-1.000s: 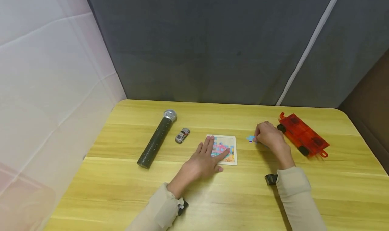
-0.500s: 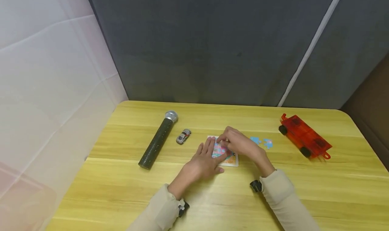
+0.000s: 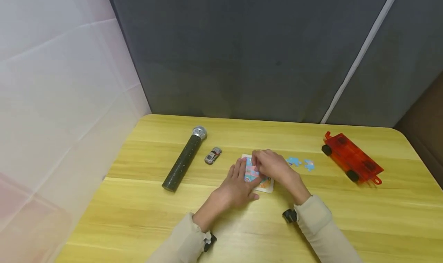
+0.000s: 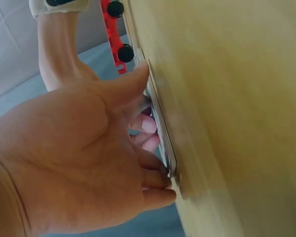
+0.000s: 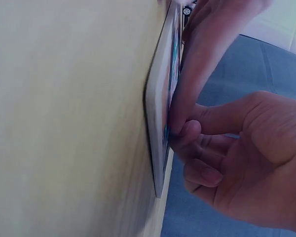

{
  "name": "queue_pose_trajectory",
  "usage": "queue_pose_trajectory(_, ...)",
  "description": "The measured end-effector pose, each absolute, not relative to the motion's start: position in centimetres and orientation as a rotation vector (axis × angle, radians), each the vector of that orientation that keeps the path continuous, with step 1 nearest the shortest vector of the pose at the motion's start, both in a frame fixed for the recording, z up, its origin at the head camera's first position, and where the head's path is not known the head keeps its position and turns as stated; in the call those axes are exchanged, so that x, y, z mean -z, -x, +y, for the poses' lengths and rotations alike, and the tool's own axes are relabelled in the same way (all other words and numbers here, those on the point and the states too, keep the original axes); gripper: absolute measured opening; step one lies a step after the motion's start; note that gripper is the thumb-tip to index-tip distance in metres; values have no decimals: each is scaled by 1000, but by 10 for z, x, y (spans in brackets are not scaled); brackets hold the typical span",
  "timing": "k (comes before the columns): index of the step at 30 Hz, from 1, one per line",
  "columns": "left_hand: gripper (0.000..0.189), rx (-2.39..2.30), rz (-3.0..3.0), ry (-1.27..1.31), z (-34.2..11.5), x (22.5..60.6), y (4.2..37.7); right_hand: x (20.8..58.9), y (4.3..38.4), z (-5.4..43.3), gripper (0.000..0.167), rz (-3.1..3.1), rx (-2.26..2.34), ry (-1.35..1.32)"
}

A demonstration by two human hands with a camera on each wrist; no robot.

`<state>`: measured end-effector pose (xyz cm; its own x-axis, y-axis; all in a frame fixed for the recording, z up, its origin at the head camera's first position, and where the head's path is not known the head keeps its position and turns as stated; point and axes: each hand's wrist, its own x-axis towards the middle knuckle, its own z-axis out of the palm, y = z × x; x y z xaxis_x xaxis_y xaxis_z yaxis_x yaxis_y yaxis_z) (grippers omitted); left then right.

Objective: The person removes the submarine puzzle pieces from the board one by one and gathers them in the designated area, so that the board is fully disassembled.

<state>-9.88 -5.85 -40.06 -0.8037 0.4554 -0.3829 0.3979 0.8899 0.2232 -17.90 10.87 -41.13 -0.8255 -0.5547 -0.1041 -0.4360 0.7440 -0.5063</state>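
A small square jigsaw puzzle [image 3: 265, 190] with a pale frame and a pink, blue and orange picture lies on the table. My left hand [image 3: 236, 190] rests over its left side, fingers extended and touching it. From the right, my right hand [image 3: 274, 167] reaches onto the picture with curled fingers. In the right wrist view, the thumb and fingertips of that right hand [image 5: 256, 158] pinch at the puzzle surface on a puzzle piece that they mostly hide. Two blue loose pieces, one nearer [image 3: 294, 161] and one farther right [image 3: 309, 164], lie beside the right hand.
A dark microphone [image 3: 183, 161] with a silver head lies at the left, beside a small silver toy car [image 3: 213, 155]. At the right stands a translucent red wheeled toy base [image 3: 353, 157]. Behind the table [image 3: 242, 232] rises a dark grey partition [image 3: 242, 63].
My right hand has moved left from the loose pieces to the puzzle and now works over its picture. The left hand has stayed on the board. The head view has shifted slightly.
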Motion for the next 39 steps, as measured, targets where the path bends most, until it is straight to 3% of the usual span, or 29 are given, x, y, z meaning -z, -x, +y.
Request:
queue_pose_trajectory(15,90,247,2749,-494,-41,401,75,411,179,116,29,2678,760,820)
queue_pose_trajectory(26,87,366,2775,-509,-40,400,75,408,176,112,32,2660,774,788)
queue_pose_trajectory(39,87,433,2771,-508,-38,404,72,414,170,100,18,2856,677,889)
